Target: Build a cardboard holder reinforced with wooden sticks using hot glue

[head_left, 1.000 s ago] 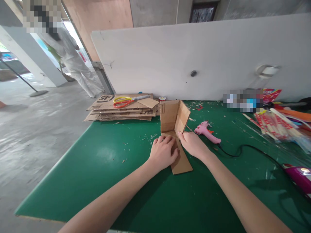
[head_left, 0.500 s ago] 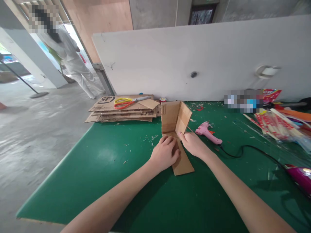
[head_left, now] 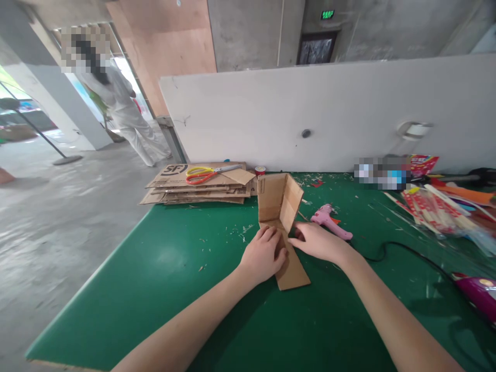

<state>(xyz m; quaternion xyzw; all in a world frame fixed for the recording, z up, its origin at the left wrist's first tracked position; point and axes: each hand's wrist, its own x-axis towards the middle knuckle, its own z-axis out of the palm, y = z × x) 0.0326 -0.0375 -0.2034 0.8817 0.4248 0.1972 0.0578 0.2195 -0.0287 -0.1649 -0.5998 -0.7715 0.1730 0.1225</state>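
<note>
A brown cardboard piece [head_left: 293, 271] lies along the green table in front of me. At its far end two cardboard panels [head_left: 272, 194] stand upright and meet in a corner. My left hand [head_left: 263, 253] holds the base down near the foot of these panels, fingers bent over it and thumb on its surface. Beside the lower edge of the right panel is my right hand [head_left: 320, 240], its thumb and fingers apart with nothing between them. The fingertips are close to the panel; whether they touch it I cannot tell. A pink glue gun [head_left: 331, 222] lies just beyond that hand.
Stacked flat cardboard [head_left: 209, 194] at the back left carries yellow-and-orange-handled scissors [head_left: 199, 174]. Packaged sticks [head_left: 434, 206] and a purple device [head_left: 478, 294] lie right, past a black cord [head_left: 411, 248]. A white board [head_left: 240, 119] stands behind the green table [head_left: 155, 289]. A person [head_left: 120, 103] stands far left.
My right hand has let go of the right panel's edge and drawn slightly down and away from it. My left hand stays on the base. The view has tilted upward.
</note>
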